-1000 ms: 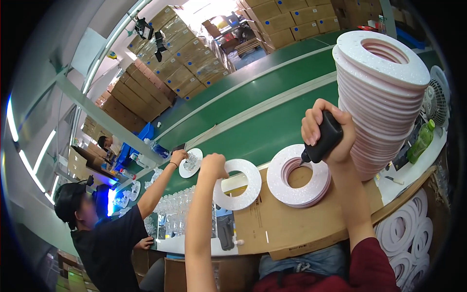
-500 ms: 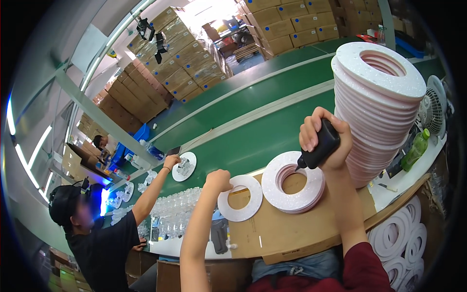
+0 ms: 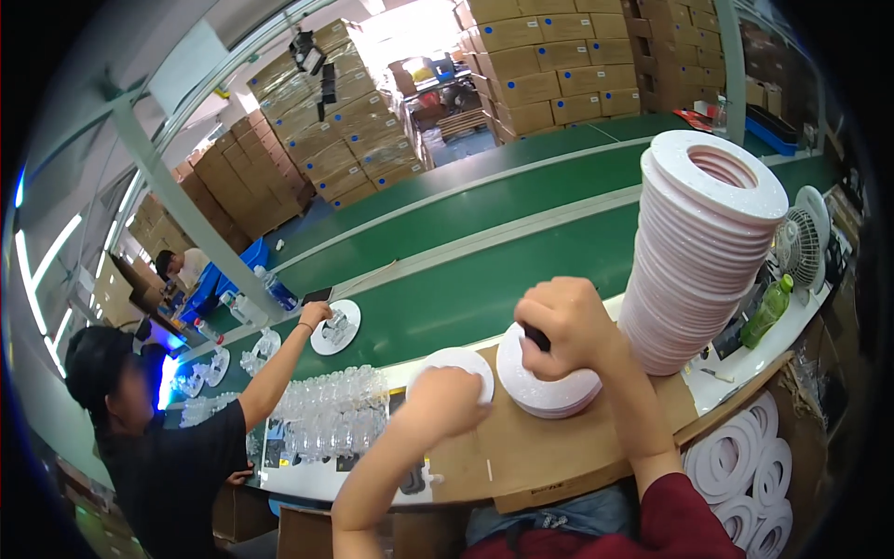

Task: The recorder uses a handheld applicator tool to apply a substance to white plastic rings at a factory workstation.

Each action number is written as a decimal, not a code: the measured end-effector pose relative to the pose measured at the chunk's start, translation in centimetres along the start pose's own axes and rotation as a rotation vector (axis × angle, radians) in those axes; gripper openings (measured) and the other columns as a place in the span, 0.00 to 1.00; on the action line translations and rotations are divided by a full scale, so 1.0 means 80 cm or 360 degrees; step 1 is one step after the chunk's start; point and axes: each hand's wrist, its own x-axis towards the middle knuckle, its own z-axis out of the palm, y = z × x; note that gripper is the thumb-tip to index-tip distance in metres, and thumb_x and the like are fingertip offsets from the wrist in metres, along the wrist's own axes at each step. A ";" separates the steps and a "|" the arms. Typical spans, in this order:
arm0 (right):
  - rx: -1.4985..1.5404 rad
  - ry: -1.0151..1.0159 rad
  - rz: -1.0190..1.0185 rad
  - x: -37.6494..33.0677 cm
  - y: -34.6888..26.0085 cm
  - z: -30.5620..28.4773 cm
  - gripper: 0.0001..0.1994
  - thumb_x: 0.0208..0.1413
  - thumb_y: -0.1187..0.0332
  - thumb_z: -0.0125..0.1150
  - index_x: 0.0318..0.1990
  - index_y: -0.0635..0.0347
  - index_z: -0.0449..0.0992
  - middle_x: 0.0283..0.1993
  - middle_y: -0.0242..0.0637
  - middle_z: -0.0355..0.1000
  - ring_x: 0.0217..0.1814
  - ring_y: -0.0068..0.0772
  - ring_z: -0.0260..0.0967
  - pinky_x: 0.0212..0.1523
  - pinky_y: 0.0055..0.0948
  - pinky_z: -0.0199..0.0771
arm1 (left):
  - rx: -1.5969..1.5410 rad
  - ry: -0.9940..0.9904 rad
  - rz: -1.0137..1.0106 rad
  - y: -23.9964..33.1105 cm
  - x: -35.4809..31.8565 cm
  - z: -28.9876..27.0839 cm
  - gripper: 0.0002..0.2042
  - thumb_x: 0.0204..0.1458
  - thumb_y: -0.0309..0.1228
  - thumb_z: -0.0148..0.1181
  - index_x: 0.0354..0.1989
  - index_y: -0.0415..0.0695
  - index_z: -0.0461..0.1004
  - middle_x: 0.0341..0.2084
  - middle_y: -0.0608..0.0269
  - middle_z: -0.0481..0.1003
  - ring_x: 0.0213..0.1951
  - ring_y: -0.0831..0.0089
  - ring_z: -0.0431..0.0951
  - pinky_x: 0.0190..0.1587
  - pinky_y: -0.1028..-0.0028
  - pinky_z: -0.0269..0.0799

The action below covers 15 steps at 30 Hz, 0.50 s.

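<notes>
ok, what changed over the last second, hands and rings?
Right hand brought its black tool down onto the short ring stack. Left hand now covers the single white ring. Tall ring stack unchanged; right grip unchanged.

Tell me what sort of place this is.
Probably a factory packing line: a green conveyor belt runs past the bench, stacked cardboard boxes fill the back, and a tall stack of white foam rings stands nearby.

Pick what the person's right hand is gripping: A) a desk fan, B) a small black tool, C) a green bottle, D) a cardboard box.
B: the right hand is closed round a small black tool, pressed down on the low stack of white rings; the green bottle and fan stand apart at the right.
</notes>
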 end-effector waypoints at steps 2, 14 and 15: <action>-0.0034 -0.0150 0.0069 0.012 0.007 0.024 0.09 0.37 0.66 0.63 0.26 0.56 0.70 0.21 0.36 0.67 0.22 0.46 0.67 0.24 0.40 0.66 | -0.0042 -0.0141 0.0088 0.035 -0.022 -0.003 0.17 0.54 0.44 0.62 0.29 0.41 0.82 0.29 0.49 0.83 0.34 0.51 0.84 0.40 0.54 0.79; -0.0153 -0.1454 0.0163 -0.031 0.025 0.066 0.29 0.42 0.65 0.59 0.58 0.50 0.72 0.59 0.42 0.67 0.60 0.49 0.65 0.44 0.46 0.81 | 0.0033 -0.0011 0.0745 0.140 -0.098 0.058 0.09 0.53 0.32 0.58 0.34 0.40 0.81 0.30 0.56 0.82 0.35 0.60 0.83 0.40 0.66 0.73; -0.0154 -0.1481 0.0149 -0.041 0.027 0.067 0.30 0.42 0.66 0.58 0.60 0.49 0.72 0.62 0.43 0.66 0.61 0.51 0.64 0.46 0.46 0.81 | 0.0036 0.0029 0.0780 0.143 -0.103 0.058 0.09 0.52 0.31 0.58 0.34 0.40 0.80 0.30 0.57 0.82 0.35 0.61 0.82 0.40 0.67 0.73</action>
